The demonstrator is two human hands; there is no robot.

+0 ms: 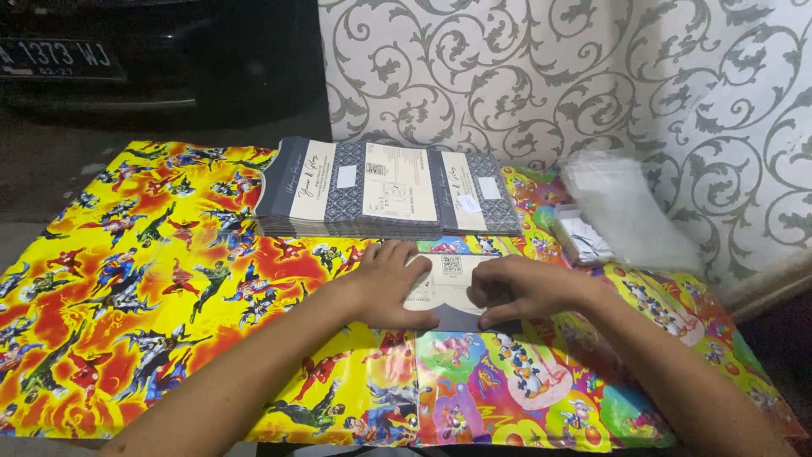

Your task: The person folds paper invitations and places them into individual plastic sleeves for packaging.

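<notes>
A cream and dark grey folded card (pixel 447 283) lies flat on the bright cartoon-printed sheet (pixel 152 288). My left hand (pixel 385 286) presses on the card's left part with fingers spread over it. My right hand (pixel 518 289) rests on its right part, fingers bent down on the fold. Both hands touch the card. Just behind it stand stacks of similar cards (pixel 381 190), lying open in a row.
A pile of clear plastic sleeves (pixel 626 207) leans by the patterned wall (pixel 592 76) at the right. A small box of white slips (pixel 584 237) sits beside it. A dark vehicle (pixel 127 59) is at the back left.
</notes>
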